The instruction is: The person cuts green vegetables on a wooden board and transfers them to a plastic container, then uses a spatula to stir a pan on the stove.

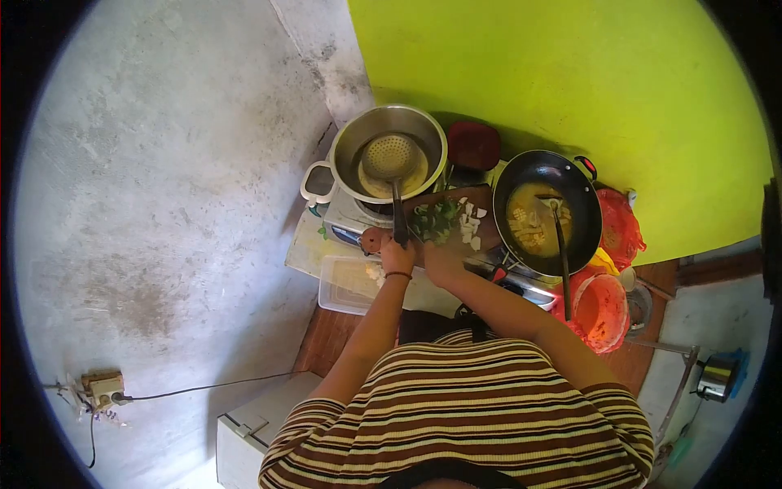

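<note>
My left hand (397, 257) is closed at the near left end of the brown chopping board (482, 197), by a round reddish-brown piece (373, 240). Right above it ends the black handle of a perforated skimmer (389, 156), whose head rests in the large steel pot (345, 155). What that hand grips is hidden. My right hand (440, 265) is at the board's near edge, blurred, with its fingers mostly out of sight. Cut green vegetables (436, 220) lie just beyond it, and white chopped pieces (470, 224) are to their right.
A black wok (585, 191) with yellowish liquid, corn-like pieces and a spatula (563, 253) stands on the right of the stove. A clear plastic container (342, 287) sits at front left. Red plastic bags (599, 301) and a dark red container (473, 145) are nearby.
</note>
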A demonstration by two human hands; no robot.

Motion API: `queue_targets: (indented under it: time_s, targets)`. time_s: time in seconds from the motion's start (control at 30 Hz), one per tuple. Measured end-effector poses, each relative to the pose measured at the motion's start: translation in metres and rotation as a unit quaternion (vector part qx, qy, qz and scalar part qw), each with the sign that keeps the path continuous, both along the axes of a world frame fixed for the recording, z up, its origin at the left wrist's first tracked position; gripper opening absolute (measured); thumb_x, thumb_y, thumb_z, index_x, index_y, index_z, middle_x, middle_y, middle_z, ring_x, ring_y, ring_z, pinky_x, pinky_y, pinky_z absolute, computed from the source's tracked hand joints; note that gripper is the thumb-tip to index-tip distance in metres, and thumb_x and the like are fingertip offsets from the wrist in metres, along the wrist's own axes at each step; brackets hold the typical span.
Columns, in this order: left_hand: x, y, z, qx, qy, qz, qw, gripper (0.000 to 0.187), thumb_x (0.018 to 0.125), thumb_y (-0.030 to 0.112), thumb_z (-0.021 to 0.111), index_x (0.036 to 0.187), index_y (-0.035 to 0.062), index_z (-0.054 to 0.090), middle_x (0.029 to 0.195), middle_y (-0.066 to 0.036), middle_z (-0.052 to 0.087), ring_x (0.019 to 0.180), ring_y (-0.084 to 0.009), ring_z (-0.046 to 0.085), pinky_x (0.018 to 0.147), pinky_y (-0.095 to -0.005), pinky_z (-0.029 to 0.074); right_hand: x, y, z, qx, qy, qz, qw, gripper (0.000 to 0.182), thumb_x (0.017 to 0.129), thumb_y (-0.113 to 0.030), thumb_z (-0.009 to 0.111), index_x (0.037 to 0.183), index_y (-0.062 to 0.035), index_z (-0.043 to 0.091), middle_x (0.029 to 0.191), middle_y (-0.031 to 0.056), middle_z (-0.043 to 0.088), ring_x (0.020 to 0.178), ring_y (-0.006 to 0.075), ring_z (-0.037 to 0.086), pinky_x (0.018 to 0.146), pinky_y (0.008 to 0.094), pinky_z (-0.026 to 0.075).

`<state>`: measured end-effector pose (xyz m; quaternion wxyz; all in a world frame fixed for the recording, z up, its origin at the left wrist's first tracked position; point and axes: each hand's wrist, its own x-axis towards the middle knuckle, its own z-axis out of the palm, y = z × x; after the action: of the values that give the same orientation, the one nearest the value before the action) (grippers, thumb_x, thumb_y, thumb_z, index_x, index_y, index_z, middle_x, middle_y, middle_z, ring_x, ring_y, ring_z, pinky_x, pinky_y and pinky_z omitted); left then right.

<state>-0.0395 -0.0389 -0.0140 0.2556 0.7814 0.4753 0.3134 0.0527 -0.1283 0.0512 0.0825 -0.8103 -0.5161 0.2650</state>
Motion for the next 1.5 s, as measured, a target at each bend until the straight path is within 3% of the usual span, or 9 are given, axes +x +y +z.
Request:
queue_targets:
  time_s: [0.37, 0.47, 0.57, 0.67, 0.77, 0.97, 1.2, 1.4, 1.5]
  targets:
    - [-0.006, -0.007, 0.002, -0.015, 0.001, -0.022, 1.000, 0.019, 0.065, 0.001, 0.060, 0.083, -0.0001, 0.063, 0.091, -0.018, 0.054, 0.087, -0.0347, 0.054, 0.076, -0.0405, 0.045, 0.000, 0.012, -0.002, -0.014, 0.044, -0.019, 0.999, 0.023, 0.082, -0.008, 0.043, 0.103, 0.0020, 0.042, 0.083, 0.0262, 0.061, 0.079, 0.0402, 0.062, 0.068, 0.0483, 0.048]
    - [-0.013, -0.015, -0.002, 0.051, 0.006, 0.005, 0.999, 0.017, 0.066, 0.003, 0.062, 0.083, 0.0005, 0.063, 0.087, -0.018, 0.057, 0.083, -0.0343, 0.056, 0.074, -0.0404, 0.047, -0.001, 0.013, -0.003, -0.014, 0.038, -0.022, 0.999, 0.026, 0.082, -0.008, 0.044, 0.106, 0.0024, 0.041, 0.083, 0.0264, 0.061, 0.079, 0.0401, 0.062, 0.067, 0.0484, 0.048]
    - [-0.026, -0.012, -0.014, -0.020, -0.028, -0.011, 0.999, 0.015, 0.067, 0.006, 0.064, 0.082, 0.0019, 0.064, 0.082, -0.016, 0.061, 0.078, -0.0332, 0.059, 0.071, -0.0393, 0.048, -0.002, 0.012, -0.004, -0.017, 0.037, -0.012, 0.999, 0.030, 0.081, -0.007, 0.044, 0.109, 0.0037, 0.040, 0.083, 0.0268, 0.061, 0.080, 0.0397, 0.062, 0.067, 0.0483, 0.048]
    - [-0.031, -0.014, 0.011, -0.061, -0.100, 0.014, 0.993, 0.015, 0.068, 0.008, 0.066, 0.082, 0.0033, 0.065, 0.080, -0.015, 0.063, 0.075, -0.0318, 0.061, 0.069, -0.0378, 0.049, 0.004, 0.013, -0.003, -0.023, 0.035, 0.015, 0.999, 0.026, 0.083, -0.009, 0.043, 0.106, 0.0026, 0.039, 0.083, 0.0267, 0.061, 0.078, 0.0400, 0.062, 0.068, 0.0491, 0.049]
    - [-0.029, -0.012, 0.036, -0.104, -0.086, 0.055, 0.989, 0.016, 0.068, 0.008, 0.067, 0.083, 0.0036, 0.065, 0.081, -0.016, 0.064, 0.074, -0.0316, 0.062, 0.069, -0.0370, 0.049, 0.011, 0.011, -0.010, -0.009, 0.015, 0.049, 0.999, 0.026, 0.083, -0.009, 0.044, 0.105, 0.0020, 0.039, 0.083, 0.0267, 0.061, 0.077, 0.0403, 0.062, 0.069, 0.0488, 0.050]
    - [-0.008, 0.012, 0.008, -0.014, -0.084, -0.005, 0.996, 0.015, 0.068, 0.009, 0.063, 0.081, 0.0016, 0.064, 0.079, -0.016, 0.063, 0.072, -0.0348, 0.060, 0.066, -0.0388, 0.049, 0.013, 0.005, 0.016, 0.011, 0.014, 0.031, 0.999, 0.026, 0.082, -0.007, 0.045, 0.105, 0.0024, 0.039, 0.083, 0.0278, 0.061, 0.079, 0.0403, 0.062, 0.067, 0.0478, 0.050]
    - [-0.006, 0.016, 0.015, -0.054, -0.018, 0.000, 0.998, 0.011, 0.068, 0.007, 0.061, 0.076, 0.0001, 0.063, 0.076, -0.020, 0.059, 0.070, -0.0379, 0.057, 0.063, -0.0432, 0.047, 0.001, -0.001, 0.002, 0.017, -0.055, 0.066, 0.996, 0.018, 0.085, -0.010, 0.041, 0.098, 0.0016, 0.041, 0.086, 0.0266, 0.061, 0.079, 0.0400, 0.062, 0.066, 0.0472, 0.051]
    - [-0.010, 0.014, 0.011, -0.010, -0.005, 0.025, 1.000, 0.011, 0.065, 0.004, 0.062, 0.075, 0.0008, 0.063, 0.072, -0.018, 0.058, 0.071, -0.0363, 0.057, 0.064, -0.0425, 0.047, -0.005, 0.005, 0.005, -0.030, 0.033, -0.047, 0.998, 0.019, 0.086, -0.012, 0.042, 0.098, 0.0011, 0.048, 0.087, 0.0260, 0.059, 0.086, 0.0398, 0.060, 0.069, 0.0477, 0.048]
    - [-0.013, 0.009, 0.010, 0.011, 0.006, 0.014, 1.000, 0.011, 0.063, 0.002, 0.061, 0.074, 0.0003, 0.063, 0.072, -0.018, 0.059, 0.072, -0.0359, 0.057, 0.064, -0.0423, 0.047, -0.009, 0.007, 0.007, -0.026, 0.017, -0.040, 0.999, 0.019, 0.087, -0.013, 0.041, 0.098, 0.0011, 0.048, 0.086, 0.0260, 0.059, 0.085, 0.0400, 0.060, 0.069, 0.0487, 0.049]
